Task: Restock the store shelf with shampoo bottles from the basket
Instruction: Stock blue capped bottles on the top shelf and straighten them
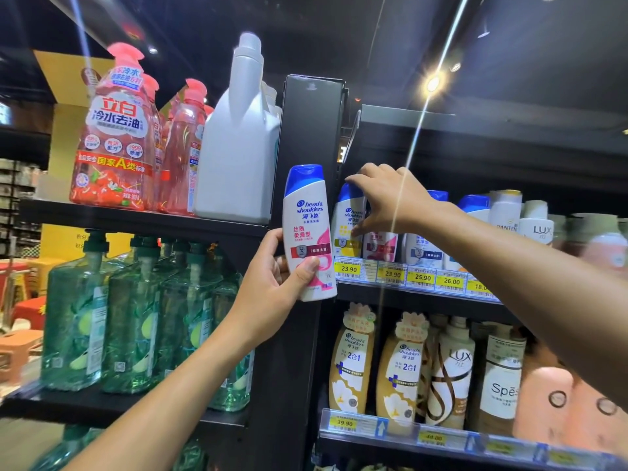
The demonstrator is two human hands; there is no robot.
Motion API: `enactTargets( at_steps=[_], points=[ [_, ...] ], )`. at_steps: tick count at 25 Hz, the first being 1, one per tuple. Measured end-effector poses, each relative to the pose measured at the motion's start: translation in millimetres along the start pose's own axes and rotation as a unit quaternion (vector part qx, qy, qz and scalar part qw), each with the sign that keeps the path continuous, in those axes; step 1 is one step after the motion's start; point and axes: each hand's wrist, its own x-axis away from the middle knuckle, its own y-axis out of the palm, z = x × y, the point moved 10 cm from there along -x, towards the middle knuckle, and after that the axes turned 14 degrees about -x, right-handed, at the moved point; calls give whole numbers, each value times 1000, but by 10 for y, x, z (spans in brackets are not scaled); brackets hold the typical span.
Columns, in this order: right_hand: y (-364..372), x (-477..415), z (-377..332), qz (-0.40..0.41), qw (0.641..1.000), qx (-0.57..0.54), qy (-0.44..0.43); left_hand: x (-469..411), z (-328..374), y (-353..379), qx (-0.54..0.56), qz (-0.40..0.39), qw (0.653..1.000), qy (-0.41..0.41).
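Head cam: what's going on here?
A person is restocking a store shelf. The left hand holds a blue-capped shampoo bottle upright in front of the black post, not yet on the shelf. The right hand reaches into the row and grips the end bottle, fingers over its cap and thumb on its front, apparently to make room.
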Motion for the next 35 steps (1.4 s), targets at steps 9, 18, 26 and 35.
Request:
enactTargets(
  at_steps=[9, 18, 26, 35],
  points=[
    [-73, 43, 40, 15, 1000, -6, 3, 18, 25, 4, -4, -8, 1000, 6],
    [-971, 465, -194, -2, 899, -438, -27, 2, 208, 303, -56, -83, 994, 37],
    [-961, 694, -351, -103, 912, -393, -60, -72, 422, 620, -83, -107, 989, 61],
    [-1277, 570, 56, -26, 961, -274, -28, -225, 666, 376, -570, 161, 749, 296]
  ],
)
